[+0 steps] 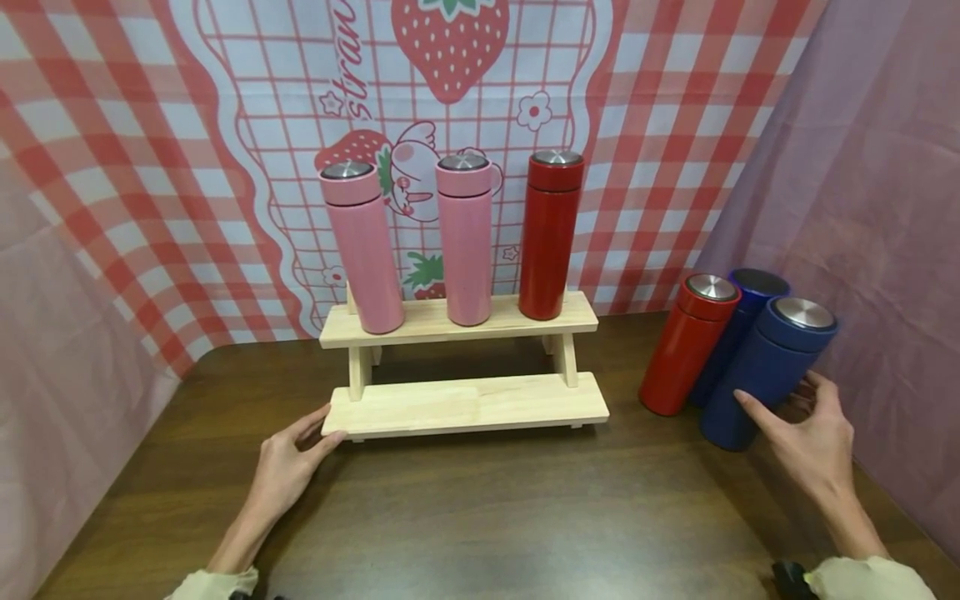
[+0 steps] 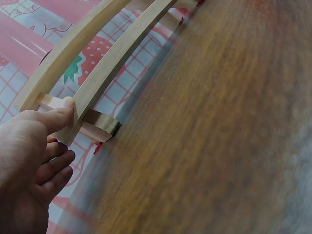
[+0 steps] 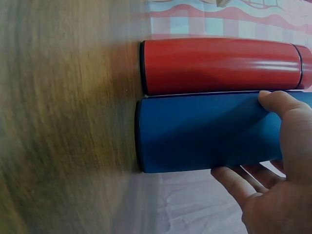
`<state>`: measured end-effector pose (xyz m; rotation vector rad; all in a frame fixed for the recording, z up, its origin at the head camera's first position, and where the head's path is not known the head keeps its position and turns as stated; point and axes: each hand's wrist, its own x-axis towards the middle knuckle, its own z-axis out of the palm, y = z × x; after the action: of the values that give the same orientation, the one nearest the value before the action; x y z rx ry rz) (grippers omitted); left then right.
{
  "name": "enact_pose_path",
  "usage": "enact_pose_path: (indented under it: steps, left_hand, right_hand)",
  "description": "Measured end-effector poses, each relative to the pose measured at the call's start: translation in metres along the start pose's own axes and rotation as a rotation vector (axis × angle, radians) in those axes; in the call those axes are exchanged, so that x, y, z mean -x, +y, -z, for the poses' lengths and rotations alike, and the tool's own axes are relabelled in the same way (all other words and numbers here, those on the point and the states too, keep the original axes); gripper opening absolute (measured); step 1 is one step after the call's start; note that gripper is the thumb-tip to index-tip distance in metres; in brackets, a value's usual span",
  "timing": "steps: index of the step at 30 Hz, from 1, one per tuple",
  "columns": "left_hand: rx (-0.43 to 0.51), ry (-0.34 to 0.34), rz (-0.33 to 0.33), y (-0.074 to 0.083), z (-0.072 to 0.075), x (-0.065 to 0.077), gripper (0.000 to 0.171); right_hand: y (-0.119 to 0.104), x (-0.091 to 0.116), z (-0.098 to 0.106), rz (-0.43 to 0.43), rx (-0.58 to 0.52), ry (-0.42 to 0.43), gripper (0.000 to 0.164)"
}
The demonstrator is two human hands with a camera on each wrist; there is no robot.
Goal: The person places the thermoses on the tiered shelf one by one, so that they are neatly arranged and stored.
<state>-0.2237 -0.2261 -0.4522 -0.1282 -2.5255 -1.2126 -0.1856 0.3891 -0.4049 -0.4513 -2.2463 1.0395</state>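
Note:
A two-step wooden stand [image 1: 465, 406] sits on the table. My left hand [image 1: 288, 462] pinches the left end of its lower shelf, thumb on top and fingers beneath in the left wrist view. Two pink thermos bottles [image 1: 366, 258] and a red thermos bottle [image 1: 551, 242] stand upright on the upper shelf. On the right, my right hand [image 1: 813, 433] grips a matte blue thermos bottle [image 1: 765, 367] round its side, thumb on the near face. Close by it stand another red thermos bottle [image 1: 686, 350] and a glossy dark blue thermos bottle [image 1: 757, 282], mostly hidden behind.
Behind the stand hangs a red-and-white checked cloth [image 1: 660, 100] with strawberry prints. Pink cloth [image 1: 885, 250] hangs at both sides. The brown wooden table [image 1: 525, 517] stretches across the front.

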Motion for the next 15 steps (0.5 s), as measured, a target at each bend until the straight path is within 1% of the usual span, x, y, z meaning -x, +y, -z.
enact_pose_path:
  steps: [9, 15]
  left_hand:
    - [0.018, -0.008, 0.005, 0.0, -0.001, -0.001, 0.059]
    - [0.019, -0.007, 0.011, 0.0, -0.001, -0.001, 0.059]
  right_hand:
    - [-0.005, 0.002, 0.002, -0.034, -0.054, 0.036, 0.074]
    - [-0.011, 0.005, 0.006, -0.001, -0.075, 0.04, 0.073]
